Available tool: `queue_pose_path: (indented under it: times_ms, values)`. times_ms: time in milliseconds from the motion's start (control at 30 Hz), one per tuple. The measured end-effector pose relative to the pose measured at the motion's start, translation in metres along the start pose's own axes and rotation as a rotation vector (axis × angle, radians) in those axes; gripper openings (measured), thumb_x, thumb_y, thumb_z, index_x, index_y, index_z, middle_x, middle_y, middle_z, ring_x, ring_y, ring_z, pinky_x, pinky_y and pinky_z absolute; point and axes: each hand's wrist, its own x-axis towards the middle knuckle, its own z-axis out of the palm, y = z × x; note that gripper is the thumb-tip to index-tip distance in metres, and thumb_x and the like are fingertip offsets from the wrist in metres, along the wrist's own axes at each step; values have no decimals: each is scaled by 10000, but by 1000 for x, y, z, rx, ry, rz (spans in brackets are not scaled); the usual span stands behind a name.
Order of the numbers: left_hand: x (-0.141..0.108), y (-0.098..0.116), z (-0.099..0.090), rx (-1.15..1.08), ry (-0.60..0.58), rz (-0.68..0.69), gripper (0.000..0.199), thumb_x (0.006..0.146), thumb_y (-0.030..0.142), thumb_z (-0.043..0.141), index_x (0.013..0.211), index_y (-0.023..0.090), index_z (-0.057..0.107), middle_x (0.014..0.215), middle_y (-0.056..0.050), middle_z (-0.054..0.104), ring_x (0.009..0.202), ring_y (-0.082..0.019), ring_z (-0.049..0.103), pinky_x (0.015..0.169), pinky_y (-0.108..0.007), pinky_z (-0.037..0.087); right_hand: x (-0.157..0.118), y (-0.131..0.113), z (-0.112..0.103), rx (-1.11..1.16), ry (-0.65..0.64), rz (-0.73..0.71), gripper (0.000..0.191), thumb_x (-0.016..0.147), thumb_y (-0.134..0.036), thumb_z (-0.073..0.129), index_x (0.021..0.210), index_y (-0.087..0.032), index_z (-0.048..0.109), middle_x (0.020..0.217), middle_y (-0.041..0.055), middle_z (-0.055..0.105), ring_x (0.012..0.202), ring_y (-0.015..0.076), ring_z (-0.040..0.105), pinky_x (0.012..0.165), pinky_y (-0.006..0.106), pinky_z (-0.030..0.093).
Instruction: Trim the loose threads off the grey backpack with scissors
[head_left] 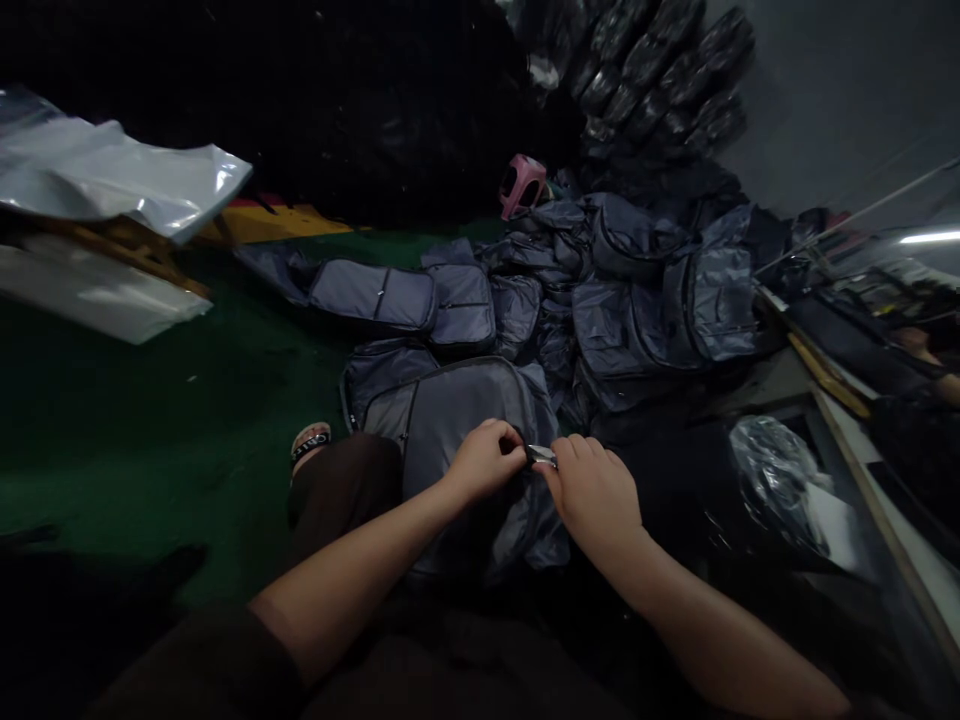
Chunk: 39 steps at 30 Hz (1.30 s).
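A grey backpack [465,400] lies across my lap, its zipped edge curving past my fingers. My left hand [487,460] is closed in a pinch at the right side of the backpack. Whatever sits between thumb and forefinger is dark and too small to name. Wrapped in my right hand [596,495] is a pair of small metal snips [541,455]. Their silver tip points left, close to my left fingertips. The handles are hidden inside my palm.
Several dark bags [375,292] are heaped on the green floor [150,420] ahead. A pink plastic stool [523,185] stands behind them. Clear plastic wrap [776,470] lies at right, near a table edge [885,510]. Another person's arm [926,355] shows at far right.
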Motion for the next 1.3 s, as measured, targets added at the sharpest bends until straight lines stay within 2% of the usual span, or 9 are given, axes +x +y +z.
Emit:
queue_pose_path:
  times_ms: [433,533,600,700,767,867,1000,1133,1300]
  values:
    - [-3,3,-1,-57,25,-28,27,662,169,570,669,175,596,692,14,602,689,-125,537,650,-236,417,26,-9,-7,-38,-22,-97,76,870,-225,517,838,-178,568,807,82,609,796,233,520,645,339,299]
    - [0,-4,-6,-103,85,-87,45,680,212,570,691,174,592,673,18,602,642,-121,548,615,-234,433,25,-3,-3,40,6,-91,124,883,-263,507,821,-177,571,795,77,611,793,226,534,650,331,322]
    - [3,-14,-18,-121,205,-160,131,741,266,514,800,170,580,709,4,603,634,-127,558,613,-252,452,21,5,3,208,59,-11,164,880,-328,516,836,-180,571,814,72,614,813,222,548,672,322,359]
    - [3,-31,-41,-99,420,-260,275,775,280,475,1022,162,503,877,-40,603,770,-150,581,743,-309,462,12,16,18,677,108,200,265,817,-435,581,909,-186,574,865,60,626,813,200,575,707,302,427]
    - [-4,-35,-53,-77,446,-285,329,753,275,523,1061,164,484,956,-57,597,873,-164,573,824,-327,435,2,19,30,1002,51,322,355,742,-474,646,937,-183,585,836,49,632,760,185,586,691,295,456]
    - [-24,-23,-51,-95,228,-286,235,760,372,548,877,169,569,806,-27,626,748,-163,599,714,-291,457,-14,17,48,1288,-18,458,396,674,-481,698,903,-169,615,765,34,626,700,170,569,652,282,453]
    - [-47,9,-30,-4,-166,-203,396,763,562,506,661,183,558,573,22,564,533,-140,545,528,-244,383,-32,23,80,1402,97,674,374,713,-506,647,850,-158,624,660,-2,575,595,130,501,578,247,403]
    - [-50,28,-15,362,-204,-51,460,746,624,481,576,197,469,561,17,503,546,-135,466,514,-250,279,-48,49,128,1344,145,875,396,715,-542,614,828,-163,621,603,-23,540,557,126,473,545,235,375]
    - [-47,33,-10,418,-237,47,371,836,388,420,532,201,319,526,40,385,524,-114,389,520,-257,223,-72,77,186,1310,167,1071,478,587,-528,704,869,-153,616,792,55,635,764,206,567,686,281,425]
